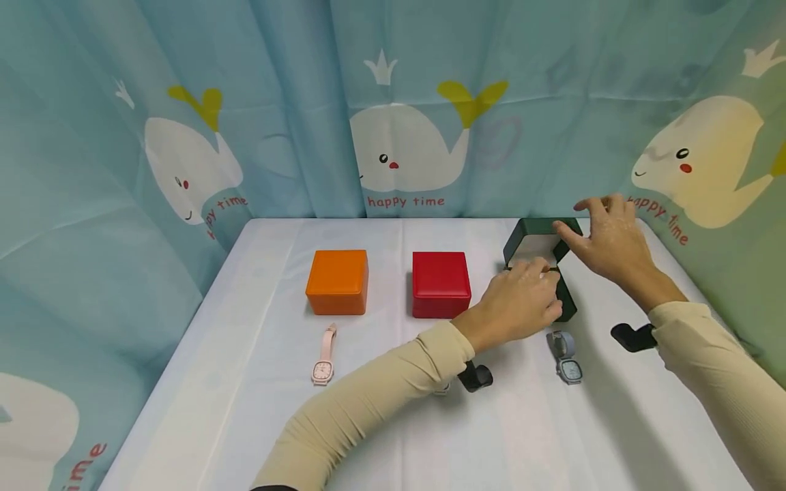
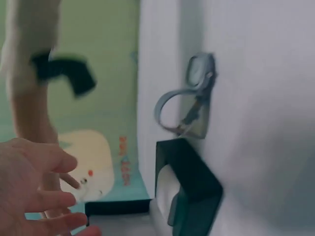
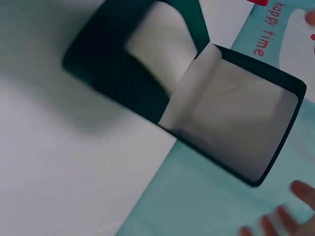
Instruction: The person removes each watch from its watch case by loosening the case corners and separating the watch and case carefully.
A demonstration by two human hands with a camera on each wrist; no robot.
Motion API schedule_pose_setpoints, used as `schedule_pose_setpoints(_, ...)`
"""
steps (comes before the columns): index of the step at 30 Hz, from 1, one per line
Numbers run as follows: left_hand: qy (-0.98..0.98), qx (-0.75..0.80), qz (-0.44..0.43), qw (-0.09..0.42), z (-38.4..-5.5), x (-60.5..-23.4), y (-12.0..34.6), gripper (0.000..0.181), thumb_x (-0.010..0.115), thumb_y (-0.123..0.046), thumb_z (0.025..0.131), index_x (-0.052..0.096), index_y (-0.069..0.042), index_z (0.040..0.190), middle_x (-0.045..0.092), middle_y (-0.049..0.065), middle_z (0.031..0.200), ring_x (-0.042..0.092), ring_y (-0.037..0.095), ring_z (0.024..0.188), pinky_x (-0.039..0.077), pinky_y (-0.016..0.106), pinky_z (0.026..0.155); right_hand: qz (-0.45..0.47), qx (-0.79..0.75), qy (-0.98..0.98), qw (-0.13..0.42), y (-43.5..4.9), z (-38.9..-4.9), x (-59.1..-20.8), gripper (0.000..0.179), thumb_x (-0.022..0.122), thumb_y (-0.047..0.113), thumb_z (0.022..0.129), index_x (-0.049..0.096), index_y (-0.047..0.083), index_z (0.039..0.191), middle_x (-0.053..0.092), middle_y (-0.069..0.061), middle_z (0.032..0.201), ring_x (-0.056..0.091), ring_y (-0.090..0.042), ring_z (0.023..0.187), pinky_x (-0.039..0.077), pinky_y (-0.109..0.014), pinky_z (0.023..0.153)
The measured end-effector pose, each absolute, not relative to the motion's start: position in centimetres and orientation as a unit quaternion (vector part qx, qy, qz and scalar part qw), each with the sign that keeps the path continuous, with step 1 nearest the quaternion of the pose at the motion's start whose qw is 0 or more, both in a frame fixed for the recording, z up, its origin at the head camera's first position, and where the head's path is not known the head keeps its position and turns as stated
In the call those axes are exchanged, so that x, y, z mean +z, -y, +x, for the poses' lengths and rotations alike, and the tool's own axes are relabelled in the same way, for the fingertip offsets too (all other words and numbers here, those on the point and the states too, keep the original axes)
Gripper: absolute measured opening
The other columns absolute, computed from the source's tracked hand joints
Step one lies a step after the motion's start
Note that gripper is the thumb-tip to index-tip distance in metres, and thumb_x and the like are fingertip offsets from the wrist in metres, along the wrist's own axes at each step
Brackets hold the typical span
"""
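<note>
A dark green watch box [image 1: 566,300] stands with its lid raised at the back right, its pale lining showing. My left hand [image 1: 518,300] hovers over the box and hides much of its base; in the left wrist view that hand [image 2: 37,189] has its fingers spread, with nothing between them. My right hand [image 1: 610,239] is beside the raised lid, fingers apart; the right wrist view has its fingertips [image 3: 305,192] clear of the lid [image 3: 241,113]. A pale cushion [image 3: 165,42] sits inside the base. In front of the box lies a blue-grey watch [image 1: 570,370], its strap looped.
An orange box [image 1: 336,281] and a red box [image 1: 440,283], both closed, stand to the left. A pink watch [image 1: 322,370] lies before the orange one. Another watch [image 1: 442,390] is mostly hidden under my left forearm. A patterned curtain [image 1: 295,136] encloses the white table [image 1: 258,341].
</note>
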State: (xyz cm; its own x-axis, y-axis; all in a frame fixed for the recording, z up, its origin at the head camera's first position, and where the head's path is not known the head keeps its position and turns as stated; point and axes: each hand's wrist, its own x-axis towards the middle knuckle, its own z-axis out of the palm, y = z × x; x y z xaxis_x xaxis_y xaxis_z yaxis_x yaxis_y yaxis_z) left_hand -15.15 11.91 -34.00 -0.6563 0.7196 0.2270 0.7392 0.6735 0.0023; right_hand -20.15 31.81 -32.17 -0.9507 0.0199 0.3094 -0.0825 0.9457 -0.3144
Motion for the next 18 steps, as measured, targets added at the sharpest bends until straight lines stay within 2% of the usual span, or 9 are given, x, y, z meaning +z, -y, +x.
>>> schedule_pose_setpoints(3, 0.903, -0.008, -0.417, 0.097, -14.2, -34.4, -11.5, 0.036, 0.056, -0.042, 0.102, 0.069, -0.018, 0.124, 0.058, -0.001, 0.124, 0.059, 0.013, 0.101, 0.054, 0.024, 0.072, -0.012, 0.149, 0.986, 0.071, -31.0, -21.2, -32.1, 0.091, 0.041, 0.073, 0.096, 0.03, 0.007, 0.156, 0.021, -0.042, 0.148, 0.03, -0.064, 0.127, 0.04, -0.074, 0.081)
schedule_pose_setpoints(5, 0.905, 0.004, -0.419, 0.07, -13.8, -34.8, -11.3, 0.035, 0.057, -0.044, 0.101, 0.07, -0.019, 0.123, 0.057, -0.002, 0.119, 0.059, 0.012, 0.095, 0.053, 0.025, 0.066, -0.019, 0.142, 0.989, 0.021, -30.5, -21.8, -32.1, 0.099, 0.035, 0.08, 0.093, 0.02, 0.01, 0.161, 0.015, -0.045, 0.151, 0.028, -0.069, 0.127, 0.039, -0.077, 0.083)
schedule_pose_setpoints(7, 0.91, 0.011, -0.412, 0.038, -13.6, -35.2, -11.2, 0.036, 0.059, -0.045, 0.1, 0.07, -0.02, 0.122, 0.057, -0.002, 0.117, 0.06, 0.012, 0.09, 0.053, 0.025, 0.063, -0.022, 0.14, 0.99, -0.017, -30.0, -22.1, -32.1, 0.104, 0.032, 0.084, 0.09, 0.016, 0.011, 0.162, 0.012, -0.046, 0.151, 0.029, -0.071, 0.126, 0.038, -0.078, 0.085)
schedule_pose_setpoints(12, 0.921, 0.031, -0.386, -0.04, -13.8, -36.5, -11.0, 0.055, 0.061, -0.051, 0.098, 0.06, -0.018, 0.142, 0.052, -0.003, 0.139, 0.064, 0.01, 0.102, 0.056, 0.028, 0.073, -0.026, 0.139, 0.988, -0.065, -28.9, -22.6, -31.9, 0.108, 0.031, 0.087, 0.088, 0.018, 0.009, 0.162, 0.013, -0.048, 0.149, 0.04, -0.072, 0.115, 0.041, -0.075, 0.083)
schedule_pose_setpoints(15, 0.922, 0.036, -0.376, -0.081, -14.1, -37.4, -11.0, 0.068, 0.061, -0.054, 0.097, 0.048, -0.017, 0.153, 0.043, -0.001, 0.154, 0.064, 0.01, 0.107, 0.055, 0.029, 0.078, -0.028, 0.137, 0.987, -0.079, -28.7, -22.7, -31.7, 0.109, 0.032, 0.086, 0.088, 0.018, 0.006, 0.16, 0.017, -0.05, 0.146, 0.044, -0.071, 0.11, 0.043, -0.074, 0.082)
schedule_pose_setpoints(18, 0.923, 0.037, -0.37, -0.099, -14.3, -38.2, -11.1, 0.072, 0.062, -0.054, 0.097, 0.043, -0.017, 0.156, 0.032, -0.003, 0.162, 0.066, 0.009, 0.105, 0.055, 0.028, 0.077, -0.031, 0.135, 0.987, -0.086, -28.6, -22.6, -31.3, 0.11, 0.034, 0.085, 0.089, 0.019, 0.001, 0.158, 0.021, -0.052, 0.143, 0.043, -0.07, 0.112, 0.042, -0.074, 0.085)
